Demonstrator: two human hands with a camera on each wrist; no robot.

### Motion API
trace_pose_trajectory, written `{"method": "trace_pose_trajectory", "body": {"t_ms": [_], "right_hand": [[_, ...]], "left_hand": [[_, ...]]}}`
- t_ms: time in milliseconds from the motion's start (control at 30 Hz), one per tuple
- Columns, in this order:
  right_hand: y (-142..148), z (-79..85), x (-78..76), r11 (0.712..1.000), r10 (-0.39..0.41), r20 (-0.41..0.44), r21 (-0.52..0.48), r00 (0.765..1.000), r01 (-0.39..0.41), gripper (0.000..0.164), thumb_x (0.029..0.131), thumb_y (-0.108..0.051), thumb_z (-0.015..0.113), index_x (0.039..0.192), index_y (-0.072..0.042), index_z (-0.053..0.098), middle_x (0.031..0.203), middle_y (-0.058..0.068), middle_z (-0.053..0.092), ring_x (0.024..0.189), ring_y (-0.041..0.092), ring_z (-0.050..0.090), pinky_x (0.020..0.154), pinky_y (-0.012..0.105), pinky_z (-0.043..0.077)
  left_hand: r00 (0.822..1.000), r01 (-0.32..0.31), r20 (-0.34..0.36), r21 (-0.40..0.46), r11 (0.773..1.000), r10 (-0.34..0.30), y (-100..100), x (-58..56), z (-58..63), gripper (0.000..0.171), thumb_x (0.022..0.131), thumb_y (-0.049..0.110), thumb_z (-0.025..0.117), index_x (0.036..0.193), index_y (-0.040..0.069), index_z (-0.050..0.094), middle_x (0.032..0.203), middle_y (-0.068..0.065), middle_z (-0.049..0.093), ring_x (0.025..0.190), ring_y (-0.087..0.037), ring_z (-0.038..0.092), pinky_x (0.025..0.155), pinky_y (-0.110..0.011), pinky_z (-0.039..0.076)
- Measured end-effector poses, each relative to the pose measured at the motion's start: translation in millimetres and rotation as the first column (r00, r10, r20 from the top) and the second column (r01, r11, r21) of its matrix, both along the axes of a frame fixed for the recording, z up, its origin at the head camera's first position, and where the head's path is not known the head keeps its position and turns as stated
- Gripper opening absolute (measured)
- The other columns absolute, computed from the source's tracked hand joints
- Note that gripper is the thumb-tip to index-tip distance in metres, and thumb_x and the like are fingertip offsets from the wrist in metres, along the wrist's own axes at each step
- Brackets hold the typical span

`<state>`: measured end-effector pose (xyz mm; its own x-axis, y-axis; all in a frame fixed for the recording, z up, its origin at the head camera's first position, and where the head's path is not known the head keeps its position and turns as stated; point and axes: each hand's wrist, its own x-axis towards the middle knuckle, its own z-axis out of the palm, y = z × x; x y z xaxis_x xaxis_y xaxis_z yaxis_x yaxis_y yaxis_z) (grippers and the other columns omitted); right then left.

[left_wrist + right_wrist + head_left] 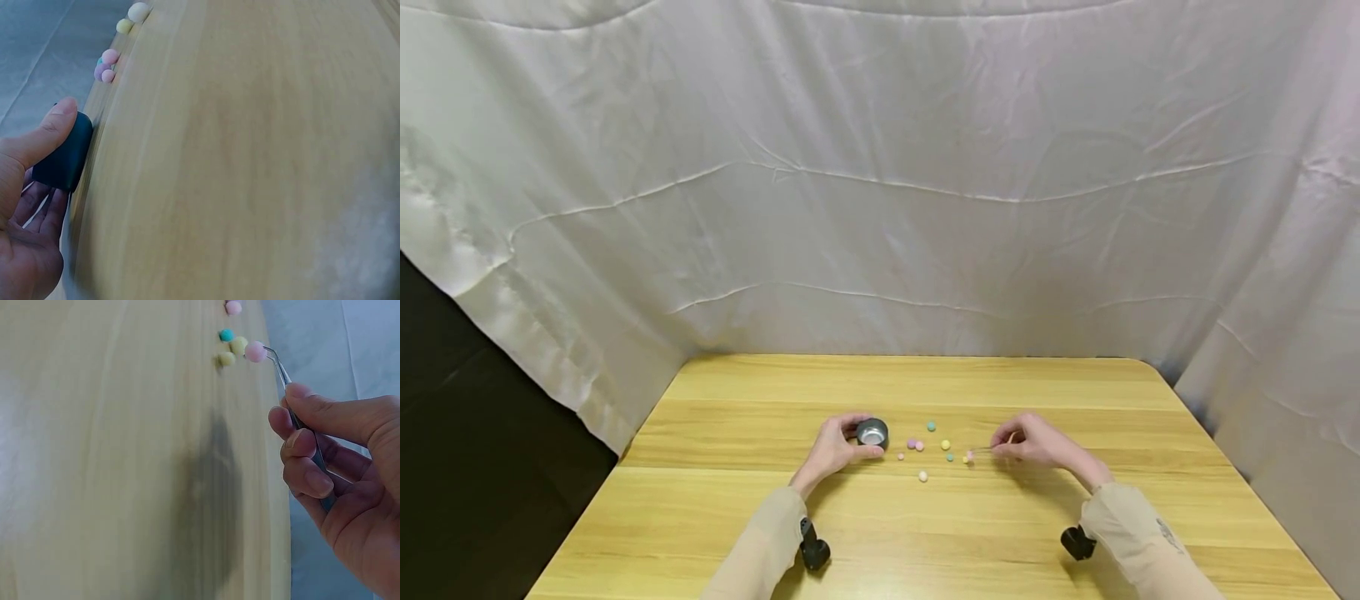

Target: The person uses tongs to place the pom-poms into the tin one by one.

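Note:
My left hand (835, 447) grips a small dark round cup (872, 432) with a silvery inside, thumb on the near side and fingers behind it. The cup stands upright on the wooden table. My right hand (1036, 442) pinches a pair of bent-tip metal tweezers (285, 376), its fingers curled along the shanks. A pink pom-pom ball (255, 352) sits at the tweezer tips, seemingly just above the table. Between the hands lie several small balls: a purple one (912, 443), a yellow one (945, 445), a teal one (931, 426) and a whitish one (922, 476).
The wood-grain table (737, 517) runs back to a pale hanging cloth (880, 250), which also encloses the sides. A black panel (475, 442) is at the far left. Black wrist devices (815, 552) are on both forearms.

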<state>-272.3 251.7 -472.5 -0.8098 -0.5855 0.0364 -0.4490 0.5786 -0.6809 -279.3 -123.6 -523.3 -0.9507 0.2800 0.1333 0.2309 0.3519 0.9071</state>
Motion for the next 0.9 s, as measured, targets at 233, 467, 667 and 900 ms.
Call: {"method": "trace_pose_trajectory", "body": {"t_ms": [233,467,667,900], "right_hand": [[-10.1,6.4,-5.9,1.0,-0.018,0.005,0.001,1.0,0.018,0.015,0.093,-0.013,0.071,0.093,0.001,0.075,0.078,0.018,0.072,0.058,-0.001,0.05,0.053,0.019,0.045],[-25.6,14.6,-12.4,1.0,-0.01,0.018,-0.012,1.0,0.01,0.016,0.094,-0.012,0.07,0.095,0.003,0.074,0.078,0.023,0.069,0.056,0.002,0.051,0.051,0.019,0.044],[-43.2,18.3,-18.0,1.0,-0.004,0.005,-0.014,1.0,0.004,0.016,0.095,-0.013,0.069,0.097,0.002,0.075,0.082,0.021,0.072,0.057,0.002,0.053,0.051,0.019,0.045],[-59.8,18.9,-26.0,0.999,-0.001,-0.011,-0.032,1.0,0.001,0.015,0.094,-0.011,0.07,0.097,0.003,0.075,0.088,0.018,0.075,0.063,0.013,0.062,0.055,0.02,0.05]], "left_hand": [[1.0,-0.004,-0.008,-0.005,1.0,0.004,0.0,-0.1,-1.2,0.058,0.076,0.016,0.089,0.127,0.002,0.066,0.122,-0.018,0.07,0.11,-0.033,0.068,0.095,-0.045,0.056],[1.0,-0.011,-0.01,-0.013,1.0,0.011,0.0,-0.4,-1.5,0.057,0.076,0.016,0.089,0.127,0.003,0.067,0.121,-0.017,0.07,0.109,-0.032,0.068,0.095,-0.043,0.057],[1.0,-0.013,-0.011,-0.027,1.0,0.013,-0.2,-0.6,-0.7,0.057,0.076,0.017,0.089,0.127,0.004,0.067,0.121,-0.017,0.07,0.109,-0.031,0.068,0.095,-0.044,0.056],[1.0,-0.003,-0.005,-0.029,1.0,0.003,0.4,-1.3,-0.6,0.059,0.076,0.016,0.089,0.128,0.002,0.065,0.123,-0.019,0.069,0.111,-0.033,0.068,0.096,-0.045,0.056]]}}
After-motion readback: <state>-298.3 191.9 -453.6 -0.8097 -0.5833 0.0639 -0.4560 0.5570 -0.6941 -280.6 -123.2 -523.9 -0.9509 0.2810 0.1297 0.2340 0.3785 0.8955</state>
